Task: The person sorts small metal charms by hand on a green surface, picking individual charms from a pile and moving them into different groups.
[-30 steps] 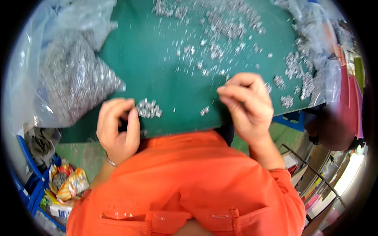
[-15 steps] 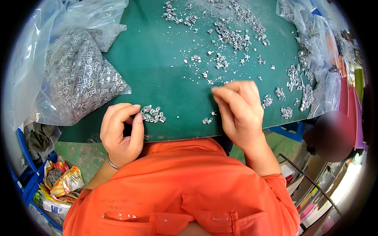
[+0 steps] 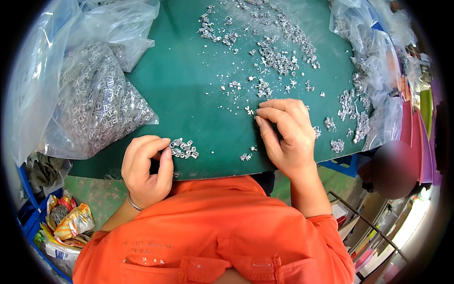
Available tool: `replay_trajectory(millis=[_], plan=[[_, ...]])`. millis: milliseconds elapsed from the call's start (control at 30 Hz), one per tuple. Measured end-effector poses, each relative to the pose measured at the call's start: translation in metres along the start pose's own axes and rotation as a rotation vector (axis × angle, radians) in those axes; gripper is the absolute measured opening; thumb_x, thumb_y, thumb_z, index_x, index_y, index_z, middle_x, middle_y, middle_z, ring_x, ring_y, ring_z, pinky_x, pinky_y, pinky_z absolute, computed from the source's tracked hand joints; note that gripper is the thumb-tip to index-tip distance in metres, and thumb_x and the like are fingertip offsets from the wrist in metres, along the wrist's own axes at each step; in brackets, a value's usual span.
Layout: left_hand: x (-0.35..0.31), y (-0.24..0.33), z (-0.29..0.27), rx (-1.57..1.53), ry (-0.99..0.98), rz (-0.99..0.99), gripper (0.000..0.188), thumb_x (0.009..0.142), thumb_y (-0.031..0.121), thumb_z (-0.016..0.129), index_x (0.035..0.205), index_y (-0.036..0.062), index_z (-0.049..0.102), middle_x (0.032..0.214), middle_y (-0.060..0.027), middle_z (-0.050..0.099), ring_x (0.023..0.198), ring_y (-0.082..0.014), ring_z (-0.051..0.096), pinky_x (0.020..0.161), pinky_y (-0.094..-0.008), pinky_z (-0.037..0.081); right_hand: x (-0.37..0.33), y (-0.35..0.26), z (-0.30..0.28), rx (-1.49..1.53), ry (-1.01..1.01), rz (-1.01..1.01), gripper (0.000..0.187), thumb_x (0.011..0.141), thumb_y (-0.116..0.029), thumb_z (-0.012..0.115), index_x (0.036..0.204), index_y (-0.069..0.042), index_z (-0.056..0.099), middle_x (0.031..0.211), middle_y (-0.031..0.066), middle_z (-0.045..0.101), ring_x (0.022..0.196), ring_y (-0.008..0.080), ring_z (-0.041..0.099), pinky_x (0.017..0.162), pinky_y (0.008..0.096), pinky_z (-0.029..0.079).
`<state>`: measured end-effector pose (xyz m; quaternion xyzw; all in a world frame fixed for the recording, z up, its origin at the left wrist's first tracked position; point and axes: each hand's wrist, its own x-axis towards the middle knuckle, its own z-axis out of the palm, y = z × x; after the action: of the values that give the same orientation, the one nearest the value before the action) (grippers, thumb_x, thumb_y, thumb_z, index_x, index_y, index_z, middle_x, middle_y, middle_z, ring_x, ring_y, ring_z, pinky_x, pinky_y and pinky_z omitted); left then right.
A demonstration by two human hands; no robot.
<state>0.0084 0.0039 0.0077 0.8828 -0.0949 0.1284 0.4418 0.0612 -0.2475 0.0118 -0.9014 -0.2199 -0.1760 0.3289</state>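
Note:
My left hand (image 3: 150, 165) rests near the table's front edge, its thumb and forefinger drawn together in a pinch. Anything between those tips is too small to make out. Right beside them lies a little pile of silvery metal pieces (image 3: 185, 148), some ring-shaped or square. Farther to the right, my right hand (image 3: 287, 135) is above the table with fingers bent and thumb close to forefinger. Its tips are next to a small cluster of metal bits (image 3: 249, 110); whether they grip one is hidden. Between the hands sits another tiny group of metal pieces (image 3: 246, 156).
Loose metal pieces (image 3: 279, 59) and pale crumbs scatter over the far part of the green table (image 3: 182, 94). A clear plastic bag (image 3: 101, 99) full of such pieces stands at left. More bags and small heaps (image 3: 362, 125) line the right side. Blue crates stand below.
My right hand has lost its motion blur, and its fingertips now sit beside the small cluster. The left hand keeps its pinch by the pile. The whole view has shifted slightly.

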Motion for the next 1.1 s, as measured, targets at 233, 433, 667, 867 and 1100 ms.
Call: replay_trajectory(millis=[233, 433, 667, 867, 1100], plan=[[0.0, 0.001, 0.002, 0.013, 0.012, 0.017, 0.02, 0.074, -0.009, 0.061, 0.092, -0.0013, 0.061, 0.084, -0.0123, 0.06, 0.064, -0.0183, 0.054, 0.054, -0.0256, 0.044, 0.01, 0.012, 0.001, -0.121, -0.016, 0.026, 0.018, 0.072, 0.003, 0.064, 0.089, -0.004, 0.063, 0.088, 0.0071, 0.058, 0.079, 0.0263, 0.054, 0.07, 0.036, 0.041], [-0.003, 0.0, 0.006, -0.01, 0.11, -0.03, 0.019, 0.076, -0.011, 0.058, 0.092, -0.0008, 0.059, 0.086, -0.0083, 0.058, 0.062, -0.0101, 0.046, 0.054, -0.0214, 0.035, 0.016, 0.013, -0.001, -0.112, -0.036, 0.029, 0.011, 0.074, -0.001, 0.065, 0.083, -0.006, 0.062, 0.086, 0.0061, 0.058, 0.08, 0.026, 0.053, 0.07, 0.0361, 0.04], [-0.002, 0.001, 0.008, 0.135, 0.114, -0.016, 0.018, 0.077, -0.011, 0.057, 0.092, -0.0008, 0.059, 0.086, -0.0073, 0.057, 0.062, -0.0092, 0.045, 0.053, -0.0207, 0.035, 0.041, 0.021, -0.001, -0.218, -0.1, 0.03, 0.007, 0.075, -0.005, 0.064, 0.08, -0.007, 0.06, 0.082, 0.0071, 0.056, 0.077, 0.0272, 0.052, 0.068, 0.0387, 0.04], [-0.004, 0.006, 0.008, 0.211, 0.123, -0.036, 0.016, 0.078, -0.01, 0.056, 0.091, -0.0011, 0.058, 0.085, -0.0067, 0.055, 0.062, -0.0091, 0.045, 0.054, -0.0208, 0.036, 0.035, 0.036, -0.005, -0.009, 0.025, 0.036, 0.009, 0.074, -0.003, 0.064, 0.081, -0.008, 0.061, 0.083, 0.0065, 0.059, 0.079, 0.0274, 0.054, 0.069, 0.0385, 0.04], [-0.004, 0.004, 0.011, 0.249, 0.138, 0.014, 0.017, 0.075, -0.011, 0.056, 0.089, -0.0008, 0.058, 0.082, -0.0082, 0.055, 0.06, -0.012, 0.045, 0.054, -0.0229, 0.037, 0.041, 0.035, 0.006, -0.037, 0.028, 0.059, 0.011, 0.072, -0.007, 0.068, 0.082, -0.008, 0.066, 0.081, 0.0059, 0.058, 0.079, 0.0268, 0.054, 0.067, 0.0379, 0.04]])
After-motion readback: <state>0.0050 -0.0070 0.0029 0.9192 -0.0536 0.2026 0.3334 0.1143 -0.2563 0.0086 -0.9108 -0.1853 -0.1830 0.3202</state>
